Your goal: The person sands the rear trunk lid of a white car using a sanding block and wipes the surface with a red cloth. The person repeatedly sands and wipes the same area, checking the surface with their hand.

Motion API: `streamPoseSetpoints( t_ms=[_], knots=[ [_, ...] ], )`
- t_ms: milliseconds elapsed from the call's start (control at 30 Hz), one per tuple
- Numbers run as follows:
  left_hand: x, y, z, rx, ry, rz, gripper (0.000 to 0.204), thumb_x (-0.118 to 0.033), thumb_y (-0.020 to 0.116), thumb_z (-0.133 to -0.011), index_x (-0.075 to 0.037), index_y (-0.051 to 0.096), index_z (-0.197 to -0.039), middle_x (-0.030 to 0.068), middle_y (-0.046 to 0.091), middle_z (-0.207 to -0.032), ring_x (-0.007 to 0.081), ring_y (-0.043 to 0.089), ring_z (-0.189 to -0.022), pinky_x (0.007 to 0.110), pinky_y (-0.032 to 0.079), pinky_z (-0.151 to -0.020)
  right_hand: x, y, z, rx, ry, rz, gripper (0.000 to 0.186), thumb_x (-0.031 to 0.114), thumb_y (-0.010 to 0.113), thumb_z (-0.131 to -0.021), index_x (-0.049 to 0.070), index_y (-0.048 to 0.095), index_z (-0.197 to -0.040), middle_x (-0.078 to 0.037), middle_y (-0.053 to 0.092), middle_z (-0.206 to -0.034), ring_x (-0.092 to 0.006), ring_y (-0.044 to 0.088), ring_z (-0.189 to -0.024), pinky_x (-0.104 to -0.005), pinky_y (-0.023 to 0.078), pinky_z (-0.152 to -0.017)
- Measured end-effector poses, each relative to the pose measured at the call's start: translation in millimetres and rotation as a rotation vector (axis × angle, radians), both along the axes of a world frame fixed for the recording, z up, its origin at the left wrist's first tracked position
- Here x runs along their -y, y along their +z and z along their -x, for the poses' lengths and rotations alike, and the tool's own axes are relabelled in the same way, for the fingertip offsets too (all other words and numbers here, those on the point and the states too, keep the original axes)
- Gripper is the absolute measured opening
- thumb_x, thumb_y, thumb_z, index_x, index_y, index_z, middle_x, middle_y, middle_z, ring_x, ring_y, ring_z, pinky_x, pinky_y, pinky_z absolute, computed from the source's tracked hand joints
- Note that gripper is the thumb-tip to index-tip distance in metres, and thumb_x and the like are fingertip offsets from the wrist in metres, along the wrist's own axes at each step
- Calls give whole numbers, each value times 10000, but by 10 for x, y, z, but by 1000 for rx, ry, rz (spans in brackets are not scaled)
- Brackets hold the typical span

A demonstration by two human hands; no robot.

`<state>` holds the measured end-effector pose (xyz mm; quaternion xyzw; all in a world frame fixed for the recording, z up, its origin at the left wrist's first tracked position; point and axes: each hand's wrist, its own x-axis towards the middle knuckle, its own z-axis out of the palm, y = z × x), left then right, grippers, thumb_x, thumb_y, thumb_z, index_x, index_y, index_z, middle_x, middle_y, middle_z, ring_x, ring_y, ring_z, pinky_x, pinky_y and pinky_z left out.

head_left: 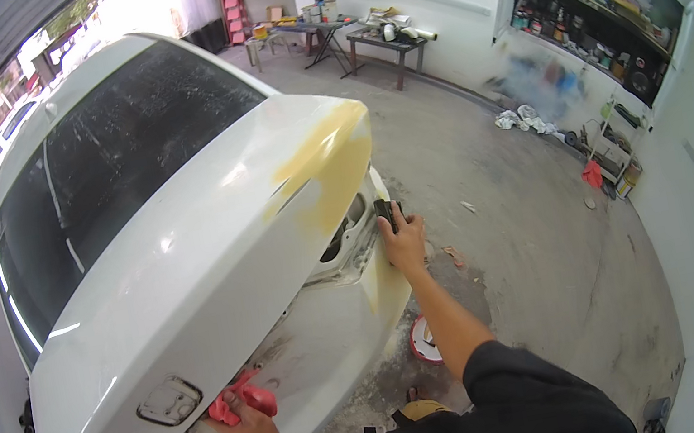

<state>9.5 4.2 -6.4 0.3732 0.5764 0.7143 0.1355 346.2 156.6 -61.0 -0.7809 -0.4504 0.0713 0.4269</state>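
Head: left fingers (233, 408) clutch crumpled red cloth (258, 399); right fingers (399, 216) grip dark block (383, 210)

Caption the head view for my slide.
Left hand holding red cloth, right hand holding dark block, behind a yellow-patched white car.

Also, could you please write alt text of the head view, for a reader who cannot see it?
A person's right hand holds a dark block at the rear corner of a white car, while the left hand holds a red cloth near the lower edge of the trunk lid. Yellowish patches mark the lid.
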Motion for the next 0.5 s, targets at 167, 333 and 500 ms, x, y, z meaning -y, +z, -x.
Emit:
streamPoseSetpoints(
  t_ms=[167,333,500],
  knots=[
    [-6,-7,4,-5,73,2,414,-265,659,-1026,38,463,-1229,176,632,-1137,247,640,-1010,368,505,-933,180,-59,178,33,-15,-141,625,467,702,-899,175,602,-1442,-197,524,-1213,-389,509,-1158,-468,414,-1053],
    [-22,-59,32,-3,74,72,501,-295,665,-1021,60,440,-1294,197,605,-1236,267,618,-1089,365,491,-968,-274,28,-265,-190,-83,-64,590,522,659,-891,204,654,-1388,-196,522,-1212,-378,513,-1167,-461,439,-1018],
    [-55,-141,66,-81,204,39,489,-364,635,-1037,52,466,-1233,196,678,-1107,267,655,-1029,377,525,-927,-33,-35,-127,-87,-13,-41,585,475,703,-875,224,648,-1401,-185,513,-1177,-373,519,-1113,-461,437,-1001]
  ],
)
